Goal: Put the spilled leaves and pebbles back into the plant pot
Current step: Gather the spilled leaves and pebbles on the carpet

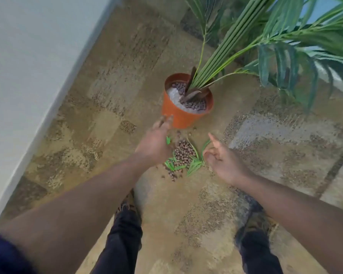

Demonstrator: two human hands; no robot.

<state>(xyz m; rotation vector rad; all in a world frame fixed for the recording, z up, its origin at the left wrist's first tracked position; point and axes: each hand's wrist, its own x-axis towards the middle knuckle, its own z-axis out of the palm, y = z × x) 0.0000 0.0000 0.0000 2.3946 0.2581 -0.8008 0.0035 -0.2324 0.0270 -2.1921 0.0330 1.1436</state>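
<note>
Pebbles [183, 153] round, brown, heaped | leaves [194, 165] thin | pot [178, 115] smooth orange | both hands' fingers loose, empty

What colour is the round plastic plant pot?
Orange. The round plastic plant pot shows best in the head view.

Both forearms are bare. A dark navy sleeve [0, 252] covers the left upper arm. Dark trousers [119, 240] cover the legs, above dark patterned shoes [128, 204].
</note>
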